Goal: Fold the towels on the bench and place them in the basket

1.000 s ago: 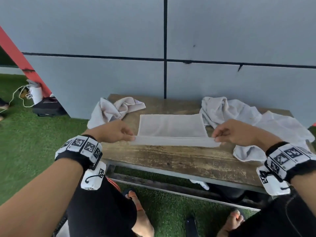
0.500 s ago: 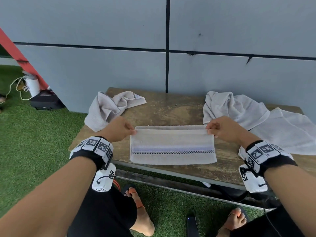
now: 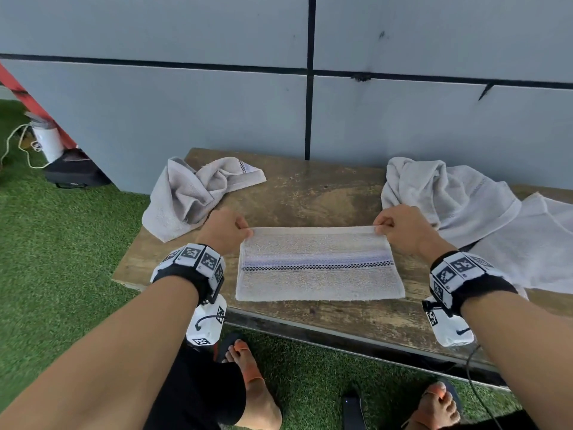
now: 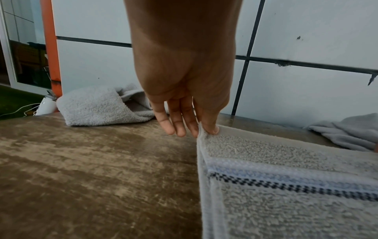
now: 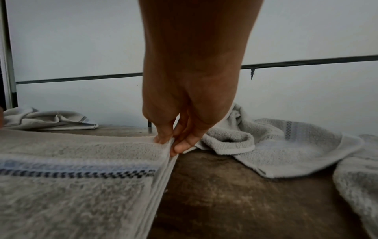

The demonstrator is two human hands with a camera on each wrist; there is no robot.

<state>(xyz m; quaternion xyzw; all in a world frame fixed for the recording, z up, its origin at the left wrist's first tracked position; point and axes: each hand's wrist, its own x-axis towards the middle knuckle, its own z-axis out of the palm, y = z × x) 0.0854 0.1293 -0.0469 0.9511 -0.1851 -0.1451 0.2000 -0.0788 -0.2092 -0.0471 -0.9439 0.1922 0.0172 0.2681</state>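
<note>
A folded grey towel point(image 3: 319, 265) with a blue band and a dark checked stripe lies flat near the front of the wooden bench point(image 3: 310, 193). My left hand point(image 3: 228, 229) pinches its far left corner, thumb on top point(image 4: 206, 127). My right hand point(image 3: 395, 226) pinches the far right corner between thumb and fingers point(image 5: 169, 142). The same towel fills the lower right of the left wrist view point(image 4: 286, 186) and the lower left of the right wrist view point(image 5: 77, 177). No basket is in view.
A crumpled grey towel point(image 3: 192, 197) lies at the bench's far left corner. Two more loose towels point(image 3: 449, 193) are heaped at the right end, reaching past my right wrist. A grey panelled wall stands right behind the bench. Green turf and my sandalled feet are below.
The near edge of the towel has been carried over to the far edge, folding it in half with the striped side up. Both hands have since stayed on the far corners.
</note>
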